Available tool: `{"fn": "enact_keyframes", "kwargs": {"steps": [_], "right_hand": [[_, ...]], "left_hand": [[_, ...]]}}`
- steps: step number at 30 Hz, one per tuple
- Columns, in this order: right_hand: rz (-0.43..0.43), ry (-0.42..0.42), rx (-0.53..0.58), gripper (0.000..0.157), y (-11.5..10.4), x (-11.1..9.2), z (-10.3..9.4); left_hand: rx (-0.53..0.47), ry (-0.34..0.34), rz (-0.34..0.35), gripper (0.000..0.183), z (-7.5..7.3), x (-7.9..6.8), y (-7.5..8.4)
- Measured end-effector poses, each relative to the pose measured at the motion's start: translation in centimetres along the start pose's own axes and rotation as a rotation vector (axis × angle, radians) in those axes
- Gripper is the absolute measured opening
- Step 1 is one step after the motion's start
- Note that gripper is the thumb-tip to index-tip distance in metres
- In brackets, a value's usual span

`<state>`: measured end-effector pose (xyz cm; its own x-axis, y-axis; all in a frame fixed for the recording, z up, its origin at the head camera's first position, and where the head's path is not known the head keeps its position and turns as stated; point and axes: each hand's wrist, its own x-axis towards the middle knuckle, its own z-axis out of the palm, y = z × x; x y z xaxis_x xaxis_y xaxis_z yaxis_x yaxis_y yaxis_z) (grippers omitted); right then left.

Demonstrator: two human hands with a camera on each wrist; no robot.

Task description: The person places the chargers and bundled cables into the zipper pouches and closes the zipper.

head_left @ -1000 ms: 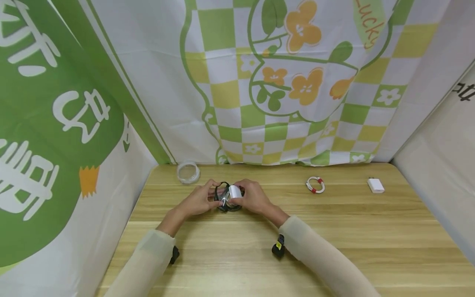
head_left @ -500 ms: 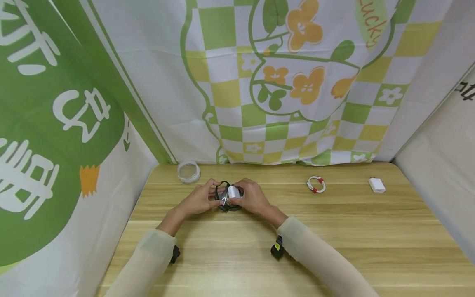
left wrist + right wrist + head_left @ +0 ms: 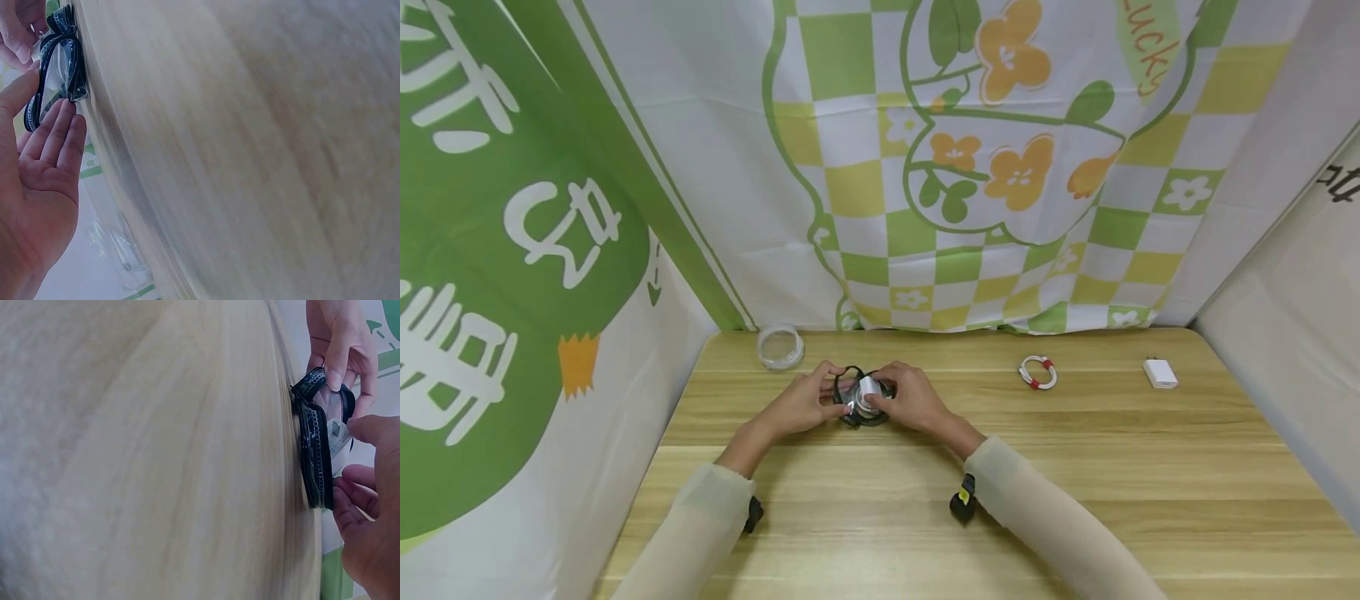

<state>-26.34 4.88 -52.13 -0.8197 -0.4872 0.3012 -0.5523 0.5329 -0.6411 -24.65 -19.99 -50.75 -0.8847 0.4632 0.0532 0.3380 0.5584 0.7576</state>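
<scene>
A small clear zip pouch [image 3: 851,422] with black edging rests on the table between both hands, its mouth spread. My left hand [image 3: 803,402] pinches its left rim, thumb in front and fingers behind; the left wrist view shows those fingers [image 3: 59,140] nearly straight. In my right hand [image 3: 917,398] is a white charger plug [image 3: 869,387], held by thumb and fingers at the pouch's mouth. The right wrist view shows the plug [image 3: 338,439] partly inside the black zip edge, with a port on its end. Something white and coiled lies in the pouch, partly hidden.
A clear round coil or ring [image 3: 781,347] lies at the back left of the wooden table [image 3: 865,517]. Farther right are a white cable coil [image 3: 1037,373] with red ties and another white charger plug [image 3: 1160,374]. Printed curtains [image 3: 925,275] hang behind the table.
The white plug has shifted slightly left and tipped lower into the pouch's mouth, with my right thumb moving over it. My left hand has stayed in place.
</scene>
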Motion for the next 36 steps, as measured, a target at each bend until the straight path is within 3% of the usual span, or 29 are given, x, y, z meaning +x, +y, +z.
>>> {"fn": "enact_keyframes", "kwargs": {"steps": [8, 23, 36], "right_hand": [[-0.014, 0.001, 0.017, 0.026, 0.1, -0.1, -0.1], [-0.013, 0.028, -0.062, 0.031, 0.1, 0.1, 0.4], [0.011, 0.047, 0.027, 0.022, 0.2, -0.1, 0.0]], "left_hand": [[0.021, -0.003, -0.016, 0.063, -0.2, 0.1, 0.0], [0.017, -0.015, -0.007, 0.068, -0.2, 0.4, 0.3], [0.026, -0.014, 0.031, 0.07, -0.5, 0.5, 1.2]]}}
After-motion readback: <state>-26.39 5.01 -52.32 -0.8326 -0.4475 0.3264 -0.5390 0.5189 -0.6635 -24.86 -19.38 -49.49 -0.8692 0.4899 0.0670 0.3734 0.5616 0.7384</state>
